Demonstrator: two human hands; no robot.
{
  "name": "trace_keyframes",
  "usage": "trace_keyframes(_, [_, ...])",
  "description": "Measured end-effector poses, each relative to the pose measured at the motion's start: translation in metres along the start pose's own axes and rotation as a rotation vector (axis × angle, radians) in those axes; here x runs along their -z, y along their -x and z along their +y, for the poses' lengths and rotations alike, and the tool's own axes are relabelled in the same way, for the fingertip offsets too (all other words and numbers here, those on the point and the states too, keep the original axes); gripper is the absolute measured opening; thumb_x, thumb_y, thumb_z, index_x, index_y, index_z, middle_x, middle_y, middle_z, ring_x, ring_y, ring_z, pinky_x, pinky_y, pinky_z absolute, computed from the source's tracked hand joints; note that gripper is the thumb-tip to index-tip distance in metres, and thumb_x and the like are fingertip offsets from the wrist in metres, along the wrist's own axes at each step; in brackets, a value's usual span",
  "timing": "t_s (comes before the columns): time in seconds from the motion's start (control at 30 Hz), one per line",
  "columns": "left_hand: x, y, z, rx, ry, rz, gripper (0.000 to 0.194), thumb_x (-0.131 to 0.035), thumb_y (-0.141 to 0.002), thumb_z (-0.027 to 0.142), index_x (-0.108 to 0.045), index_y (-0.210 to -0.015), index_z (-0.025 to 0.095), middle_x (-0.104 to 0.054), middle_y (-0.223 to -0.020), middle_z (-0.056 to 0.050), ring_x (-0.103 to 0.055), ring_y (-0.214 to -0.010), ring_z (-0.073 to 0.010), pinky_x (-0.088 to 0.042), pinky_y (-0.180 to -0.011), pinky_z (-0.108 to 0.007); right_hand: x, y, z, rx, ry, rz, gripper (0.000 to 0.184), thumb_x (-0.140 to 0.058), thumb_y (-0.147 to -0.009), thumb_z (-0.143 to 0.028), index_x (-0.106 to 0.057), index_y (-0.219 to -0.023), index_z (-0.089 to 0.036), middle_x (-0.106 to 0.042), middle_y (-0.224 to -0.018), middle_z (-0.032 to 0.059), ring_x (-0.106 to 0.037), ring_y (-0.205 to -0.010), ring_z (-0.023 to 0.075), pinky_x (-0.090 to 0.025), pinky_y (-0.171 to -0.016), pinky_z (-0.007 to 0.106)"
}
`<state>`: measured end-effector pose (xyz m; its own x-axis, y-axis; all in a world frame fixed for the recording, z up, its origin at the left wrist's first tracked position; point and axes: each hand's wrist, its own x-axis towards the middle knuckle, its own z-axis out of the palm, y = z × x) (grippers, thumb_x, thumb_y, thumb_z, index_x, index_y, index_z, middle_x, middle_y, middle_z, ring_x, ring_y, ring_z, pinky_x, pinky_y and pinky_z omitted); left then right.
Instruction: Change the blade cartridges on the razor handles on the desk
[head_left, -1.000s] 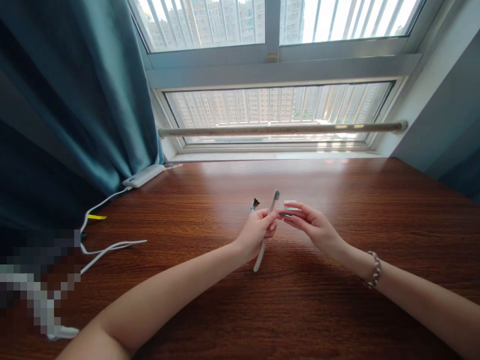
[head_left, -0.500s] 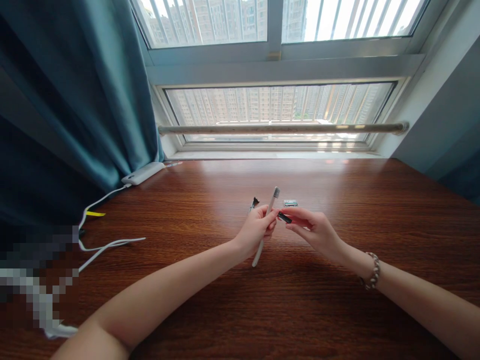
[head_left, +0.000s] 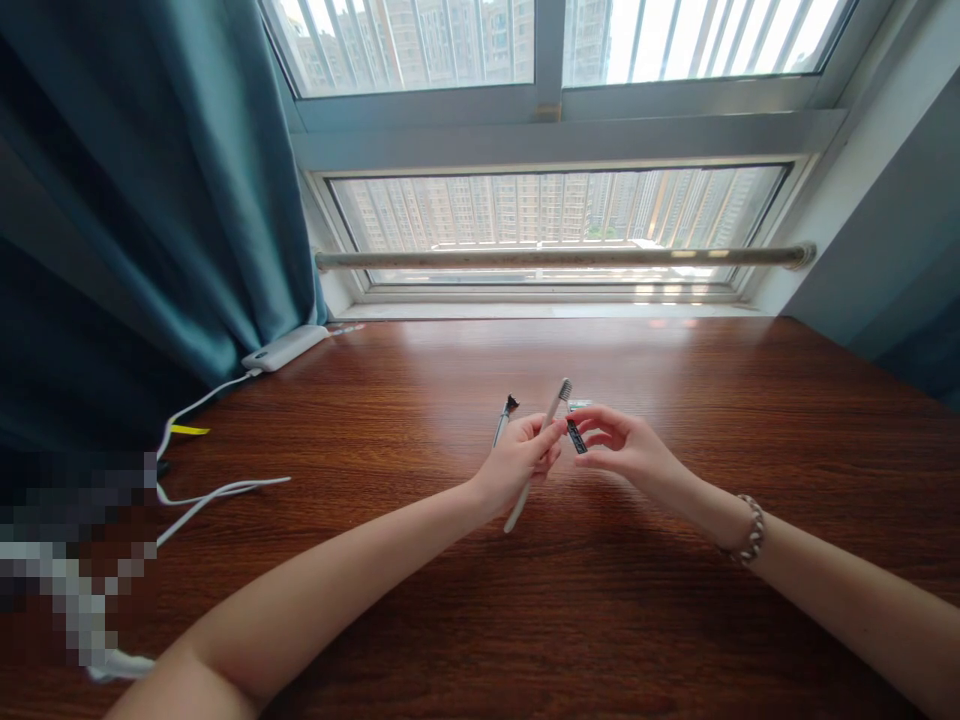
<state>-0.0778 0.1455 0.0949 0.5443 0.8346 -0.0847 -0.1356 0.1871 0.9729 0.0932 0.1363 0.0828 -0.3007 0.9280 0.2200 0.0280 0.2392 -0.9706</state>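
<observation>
My left hand (head_left: 519, 455) is closed around a pale toothbrush (head_left: 517, 508), its dark-bristled head pointing up and away. The fingers of my right hand (head_left: 626, 445) pinch a small black rectangular piece (head_left: 577, 436) with light marks on its face; what exactly it is I cannot tell. That piece stands nearly upright, close to the left thumb tip and just below the brush head. Beyond my left hand lies a slim brush (head_left: 501, 420) with a silvery handle and dark tip. A small silvery object (head_left: 580, 405) is partly hidden behind my right fingers.
The brown wooden tabletop (head_left: 420, 600) runs up to a window with a metal rail (head_left: 555, 259). At the left are a white power strip (head_left: 286, 349), white cables (head_left: 217, 492), a yellow strip (head_left: 190, 430) and a blue curtain (head_left: 225, 200).
The black piece has turned from lying slanted to nearly upright. The toothbrush head has tilted to the right, and my left hand has shifted slightly right.
</observation>
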Motion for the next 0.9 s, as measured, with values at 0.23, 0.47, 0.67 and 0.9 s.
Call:
trace_keyframes(0.23, [0.000,0.008,0.010,-0.242,-0.670,0.093,0.037,-0.036,-0.083,0.042,-0.062,-0.080,0.016,-0.045,-0.054,0.002,-0.039,-0.051,-0.0093,-0.028,-0.052,-0.021,0.012,-0.006,0.001,-0.068,-0.201,0.115,0.041,-0.072,-0.063,-0.023,-0.059,-0.102,-0.020,-0.061,-0.097,0.0058,-0.056,-0.088,0.0186,-0.043,-0.081,0.034])
trace_keyframes(0.47, [0.014,-0.002,0.016,-0.308,-0.951,0.254,0.037,-0.035,-0.084,0.042,-0.063,-0.079,0.017,-0.053,-0.061,0.001,-0.043,-0.058,-0.0117,-0.027,-0.056,-0.023,0.014,-0.005,0.000,-0.059,-0.211,0.111,0.040,-0.072,-0.063,-0.020,-0.061,-0.101,-0.020,-0.060,-0.103,0.0070,-0.052,-0.098,0.0212,-0.040,-0.087,0.037])
trace_keyframes(0.67, [0.013,-0.003,0.015,-0.309,-0.893,0.135,0.038,-0.036,-0.083,0.042,-0.063,-0.079,0.016,-0.046,-0.056,0.003,-0.038,-0.054,-0.0098,-0.026,-0.053,-0.022,0.013,-0.006,-0.001,-0.068,-0.193,0.125,0.040,-0.072,-0.063,-0.021,-0.061,-0.101,-0.019,-0.061,-0.103,0.0075,-0.053,-0.096,0.0215,-0.040,-0.087,0.039])
trace_keyframes(0.9, [0.014,-0.004,0.014,-0.295,-0.843,0.186,0.037,-0.036,-0.083,0.041,-0.061,-0.081,0.015,-0.044,-0.056,0.003,-0.036,-0.054,-0.0097,-0.027,-0.053,-0.022,0.014,-0.006,-0.002,-0.054,-0.189,0.117,0.040,-0.072,-0.063,-0.022,-0.061,-0.101,-0.020,-0.060,-0.104,0.0072,-0.052,-0.100,0.0229,-0.039,-0.089,0.040])
